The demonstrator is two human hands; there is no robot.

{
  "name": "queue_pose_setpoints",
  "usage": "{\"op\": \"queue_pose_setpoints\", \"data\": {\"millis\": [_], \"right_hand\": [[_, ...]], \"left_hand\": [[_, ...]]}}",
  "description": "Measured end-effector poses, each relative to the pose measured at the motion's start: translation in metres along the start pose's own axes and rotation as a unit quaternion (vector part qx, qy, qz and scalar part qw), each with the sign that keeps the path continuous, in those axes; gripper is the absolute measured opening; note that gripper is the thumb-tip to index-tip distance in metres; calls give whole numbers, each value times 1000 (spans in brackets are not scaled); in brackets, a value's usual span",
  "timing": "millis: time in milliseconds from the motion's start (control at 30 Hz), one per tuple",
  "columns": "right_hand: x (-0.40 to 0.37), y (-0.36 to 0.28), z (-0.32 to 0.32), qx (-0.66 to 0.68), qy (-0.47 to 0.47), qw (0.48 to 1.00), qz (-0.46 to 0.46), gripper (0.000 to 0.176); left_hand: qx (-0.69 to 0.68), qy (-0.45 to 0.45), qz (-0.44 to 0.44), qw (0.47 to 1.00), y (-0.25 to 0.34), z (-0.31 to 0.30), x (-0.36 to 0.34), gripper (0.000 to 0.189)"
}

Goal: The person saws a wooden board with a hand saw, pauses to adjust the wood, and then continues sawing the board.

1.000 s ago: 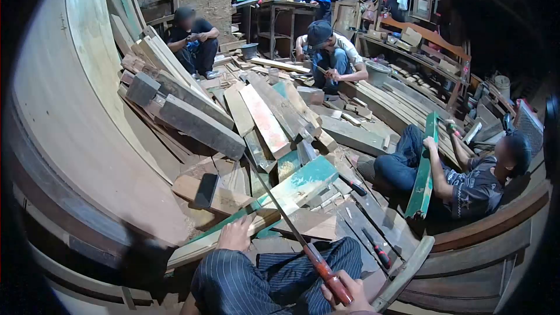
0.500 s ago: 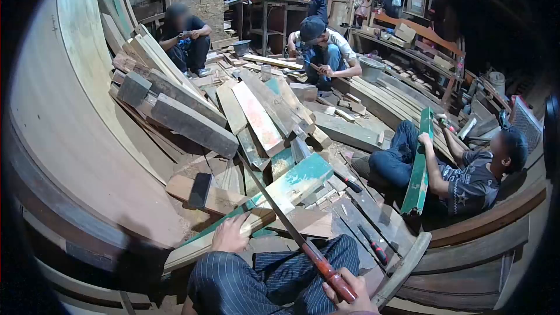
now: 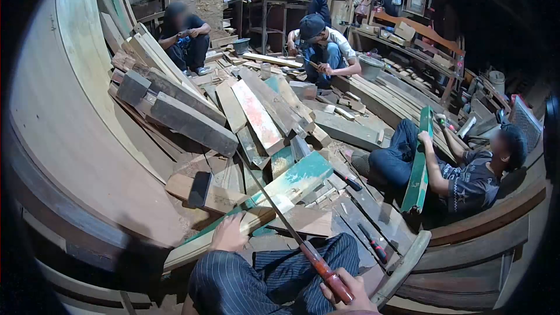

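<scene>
My right hand [image 3: 353, 293] is closed around the reddish-brown wooden handle of a machete [image 3: 274, 205], at the lower middle of the head view. Its long straight blade points forward and to the left, passing above the boards. My left hand [image 3: 229, 234] grips a pale wooden plank [image 3: 198, 250] with a green edge, which lies slanting beside my left knee. The plank's far end meets a board with worn green paint [image 3: 303, 176]. Part of my left hand's fingers is hidden by the plank.
A dark phone [image 3: 200, 189] lies on a board at left. Red-and-black-handled tools [image 3: 378, 251] lie right of my knees. A wood pile [image 3: 262, 119] stands ahead. A person at right holds a green beam [image 3: 419, 166]; several other people are farther back.
The machete and my right hand have shifted very slightly to the left. My left hand stays on the plank.
</scene>
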State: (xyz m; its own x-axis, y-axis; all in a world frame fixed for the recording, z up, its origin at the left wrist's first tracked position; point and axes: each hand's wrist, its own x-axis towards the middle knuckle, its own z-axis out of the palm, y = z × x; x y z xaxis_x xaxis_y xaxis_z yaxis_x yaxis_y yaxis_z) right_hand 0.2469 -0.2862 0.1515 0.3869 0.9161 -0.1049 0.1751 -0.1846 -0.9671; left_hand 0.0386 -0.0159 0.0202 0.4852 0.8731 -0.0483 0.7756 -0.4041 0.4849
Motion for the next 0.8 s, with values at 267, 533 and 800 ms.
{"op": "queue_pose_setpoints", "data": {"millis": [267,533,800], "right_hand": [[8,0,-5,-204,-5,961,-184,18],[6,3,-5,-214,-36,959,-182,28],[3,0,-5,-234,-68,959,-144,31]], "left_hand": [[-36,-1,63,997,-14,4,7,68],[-19,-62,29,997,-7,-11,12,70],[-17,-75,14,997,-6,-16,13,74]]}}
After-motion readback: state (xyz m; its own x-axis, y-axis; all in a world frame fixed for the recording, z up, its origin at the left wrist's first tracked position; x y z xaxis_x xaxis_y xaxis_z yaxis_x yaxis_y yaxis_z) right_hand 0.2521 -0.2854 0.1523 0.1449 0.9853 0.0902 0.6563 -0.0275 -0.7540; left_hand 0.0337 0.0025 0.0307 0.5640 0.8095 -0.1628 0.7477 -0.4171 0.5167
